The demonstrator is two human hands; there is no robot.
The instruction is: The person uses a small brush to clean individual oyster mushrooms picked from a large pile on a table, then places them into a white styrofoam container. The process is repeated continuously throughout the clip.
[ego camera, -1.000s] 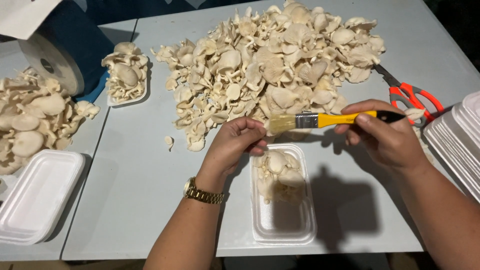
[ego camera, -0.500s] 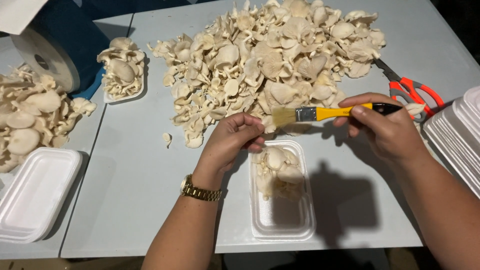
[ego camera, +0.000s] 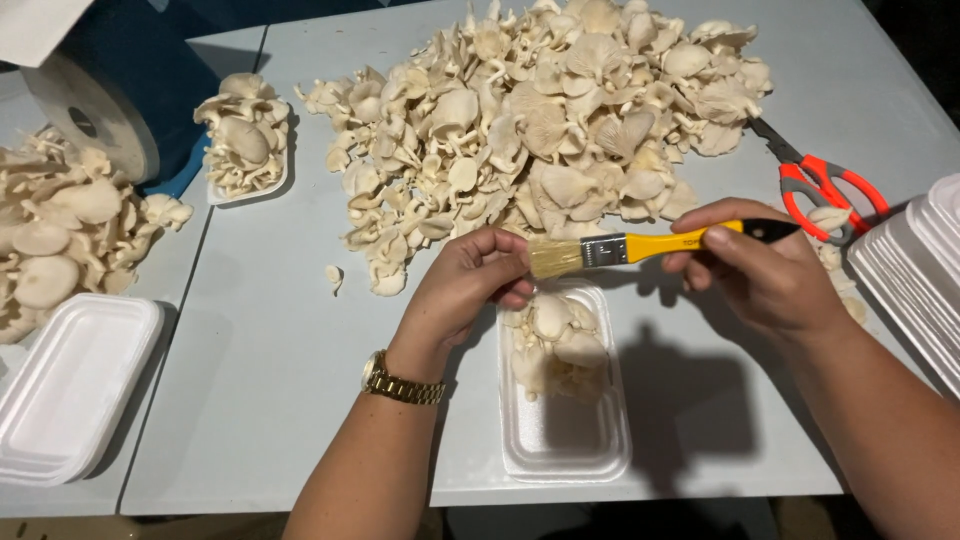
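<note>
The right hand [ego camera: 765, 270] is closed around the yellow handle of a paintbrush [ego camera: 640, 246]. The brush hairs touch the fingers of the left hand [ego camera: 470, 285]. The left hand is curled shut; what it pinches is hidden. Both hands are just above a white tray [ego camera: 565, 440] with mushrooms [ego camera: 555, 335] on the tabletop [ego camera: 270, 370].
</note>
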